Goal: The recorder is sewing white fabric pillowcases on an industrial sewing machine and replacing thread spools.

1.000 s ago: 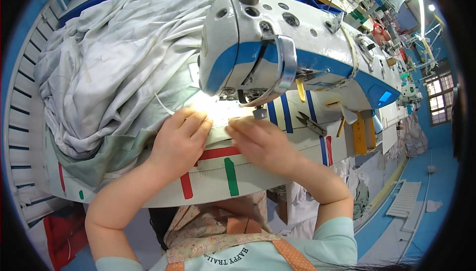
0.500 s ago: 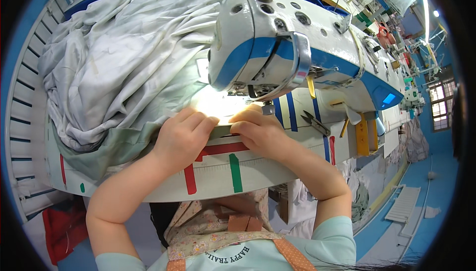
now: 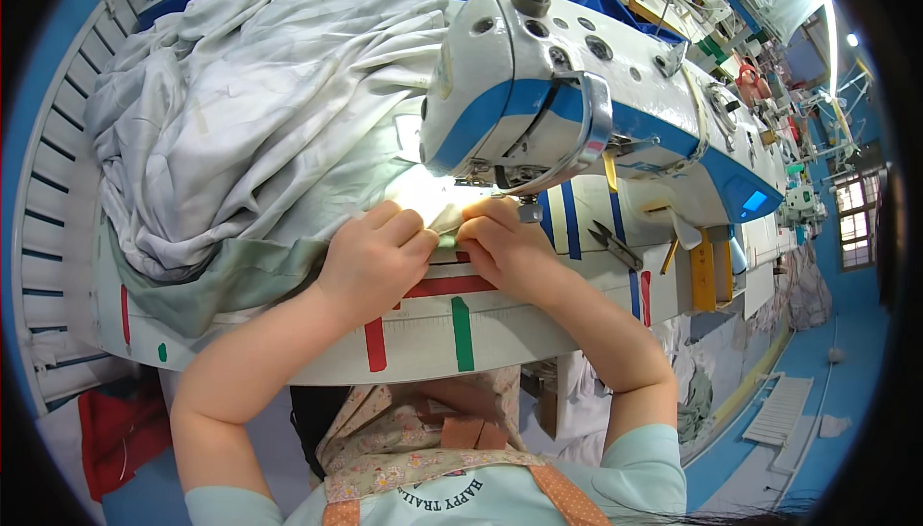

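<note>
A large heap of pale grey-white cloth (image 3: 240, 122) lies on the left of the sewing table, with a grey-green border (image 3: 245, 276) along its near edge. My left hand (image 3: 377, 262) pinches this cloth at the near side of the needle area, its fingers curled. Close beside it, my right hand (image 3: 510, 247) is also closed on the cloth edge, just below the presser foot. A small light-green fold of cloth shows between them. Above both hands stands the white and blue sewing machine (image 3: 567, 112); its lamp glare washes out the needle and the cloth there.
Thread snips (image 3: 615, 245) lie right of my right hand. Red tape (image 3: 447, 286) and green tape (image 3: 462, 334) mark the table's near edge (image 3: 317, 358). A yellow box-like holder (image 3: 707, 271) stands farther right. White slatted rails (image 3: 58, 180) run along the left.
The whole view has shifted slightly. My hands remain at the cloth edge; my left hand's knuckles have turned, and a lighter green fold shows between the hands.
</note>
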The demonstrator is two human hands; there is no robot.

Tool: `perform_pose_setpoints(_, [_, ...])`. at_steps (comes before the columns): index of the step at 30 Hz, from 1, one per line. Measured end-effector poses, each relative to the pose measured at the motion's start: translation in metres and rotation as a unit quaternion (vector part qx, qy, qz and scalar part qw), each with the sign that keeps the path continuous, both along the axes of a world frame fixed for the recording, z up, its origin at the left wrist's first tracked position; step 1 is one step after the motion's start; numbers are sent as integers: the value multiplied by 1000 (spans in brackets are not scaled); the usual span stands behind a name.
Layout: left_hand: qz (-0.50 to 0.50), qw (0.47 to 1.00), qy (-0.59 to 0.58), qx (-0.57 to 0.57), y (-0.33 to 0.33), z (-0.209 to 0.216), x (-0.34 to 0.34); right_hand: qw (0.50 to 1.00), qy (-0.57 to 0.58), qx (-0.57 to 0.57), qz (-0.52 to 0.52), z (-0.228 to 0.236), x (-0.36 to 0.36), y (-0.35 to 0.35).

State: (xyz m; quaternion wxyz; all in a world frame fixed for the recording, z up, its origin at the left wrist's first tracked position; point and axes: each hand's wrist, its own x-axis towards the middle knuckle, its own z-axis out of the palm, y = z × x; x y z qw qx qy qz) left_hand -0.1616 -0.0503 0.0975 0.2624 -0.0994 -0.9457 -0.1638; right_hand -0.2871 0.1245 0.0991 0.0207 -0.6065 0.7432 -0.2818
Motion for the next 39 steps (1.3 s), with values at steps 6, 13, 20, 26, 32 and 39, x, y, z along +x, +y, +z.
perform_pose_setpoints(6, [6,1000,17,8,0,-1,-2,1000,13,-23,-16,6,8,-6])
perform_pose_setpoints(13, [-8,1000,20,-4,1,2,-6,995,59,-69,28,-1,-3,-4])
perform_pose_setpoints(20, [-43,998,14,-45,-2,3,-6,995,-32,-97,18,-5,2,-4])
perform_pose_setpoints(26, [-82,995,29,-41,-7,3,-4,991,54,-104,63,-5,-2,-3])
perform_pose_setpoints(32, [-108,993,9,-49,-9,4,0,991,-127,26,-43,14,2,3])
perform_pose_setpoints(39, [-105,993,-7,-46,-9,3,0,975,-131,137,-116,11,-8,-22])
